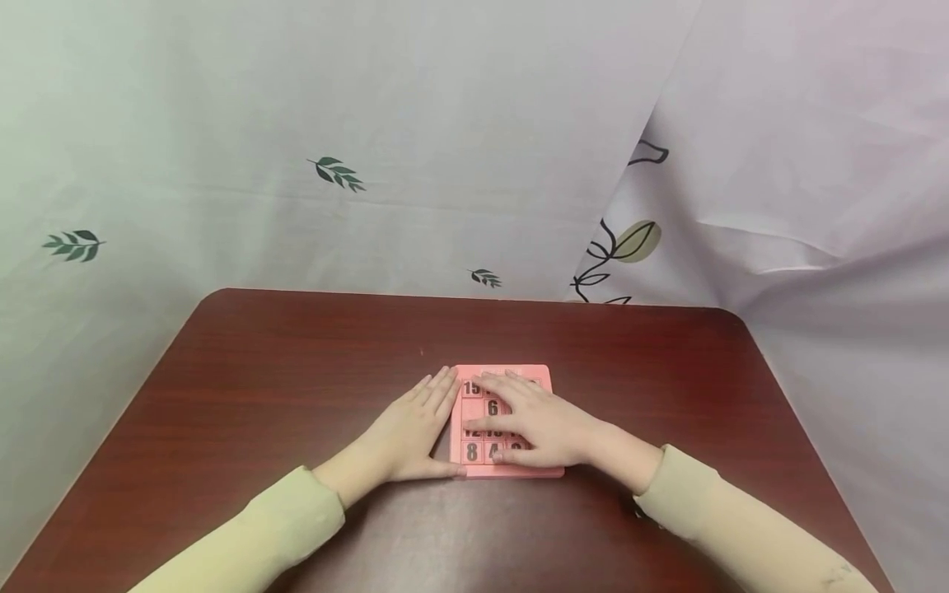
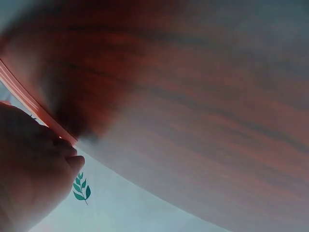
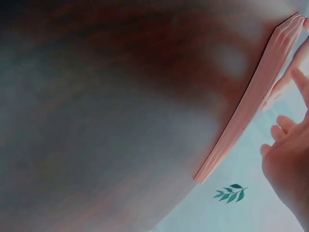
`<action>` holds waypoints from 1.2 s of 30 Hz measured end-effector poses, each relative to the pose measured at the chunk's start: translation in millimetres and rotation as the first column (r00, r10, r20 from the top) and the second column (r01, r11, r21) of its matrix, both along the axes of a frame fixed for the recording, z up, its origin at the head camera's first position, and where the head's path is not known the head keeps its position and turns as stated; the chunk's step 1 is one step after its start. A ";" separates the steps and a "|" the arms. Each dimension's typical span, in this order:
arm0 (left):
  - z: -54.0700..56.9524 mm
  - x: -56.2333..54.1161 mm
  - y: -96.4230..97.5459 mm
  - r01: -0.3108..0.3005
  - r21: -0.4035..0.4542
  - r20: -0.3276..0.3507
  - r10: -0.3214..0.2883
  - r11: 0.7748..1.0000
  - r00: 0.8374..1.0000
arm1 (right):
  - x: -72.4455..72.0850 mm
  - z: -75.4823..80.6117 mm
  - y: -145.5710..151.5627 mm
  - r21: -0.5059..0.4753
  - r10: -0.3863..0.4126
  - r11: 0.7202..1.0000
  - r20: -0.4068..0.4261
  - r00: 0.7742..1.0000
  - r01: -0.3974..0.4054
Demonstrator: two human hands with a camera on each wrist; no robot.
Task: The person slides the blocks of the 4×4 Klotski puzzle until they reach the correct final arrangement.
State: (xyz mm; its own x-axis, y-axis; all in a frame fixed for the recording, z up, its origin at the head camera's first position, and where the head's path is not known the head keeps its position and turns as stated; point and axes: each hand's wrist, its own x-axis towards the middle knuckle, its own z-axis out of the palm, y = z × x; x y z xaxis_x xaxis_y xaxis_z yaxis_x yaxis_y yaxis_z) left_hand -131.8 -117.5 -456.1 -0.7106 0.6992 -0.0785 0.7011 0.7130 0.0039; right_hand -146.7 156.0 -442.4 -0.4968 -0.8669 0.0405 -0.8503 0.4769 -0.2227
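Observation:
A pink number slide puzzle (image 1: pixel 472 452) lies flat on the dark red-brown table, its black-numbered tiles in a square frame. 15, 6, 8 and 4 can be read; several other numbers are hidden under fingers. One slot without a tile shows in the left column, second row. My left hand (image 1: pixel 404 428) rests along the puzzle's left edge, fingers straight and thumb at the near left corner. Over the tiles spreads my right hand (image 1: pixel 556 424), its fingers reaching left across the right half. In the right wrist view the puzzle's thick side (image 3: pixel 241 116) shows beside the right hand (image 3: pixel 292 164).
The wooden table (image 1: pixel 311 354) has rounded far corners. Behind it hangs a pale curtain (image 1: pixel 415 107) with green leaf prints, and folds of cloth (image 1: pixel 838 206) drape on the right.

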 end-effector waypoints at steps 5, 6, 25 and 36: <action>-0.8 1.9 -0.8 0.008 0.023 -0.006 -0.008 1.000 1.000 | -1.9 -0.9 2.2 0.007 -0.009 1.000 0.011 1.000 0.008; -1.0 2.0 -1.0 0.009 0.028 -0.004 -0.009 1.000 1.000 | -3.1 -0.8 2.2 0.013 -0.025 1.000 0.007 1.000 0.025; -1.9 1.2 -2.0 0.013 0.019 0.005 -0.013 1.000 1.000 | 21.1 -4.5 3.3 -0.057 0.095 0.994 -0.050 0.994 -0.097; -1.2 1.1 -2.6 0.008 0.027 0.012 -0.008 1.000 1.000 | 16.9 -4.7 5.5 -0.016 -0.025 1.000 -0.070 0.997 0.024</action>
State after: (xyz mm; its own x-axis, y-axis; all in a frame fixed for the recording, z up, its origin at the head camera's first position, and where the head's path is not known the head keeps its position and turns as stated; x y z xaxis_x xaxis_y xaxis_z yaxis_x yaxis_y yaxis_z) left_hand -130.6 -120.1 -457.3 -0.7042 0.7067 -0.0683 0.7065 0.7070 0.0312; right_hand -129.8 161.6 -447.2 -0.5134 -0.8535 0.0890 -0.8521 0.4948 -0.1706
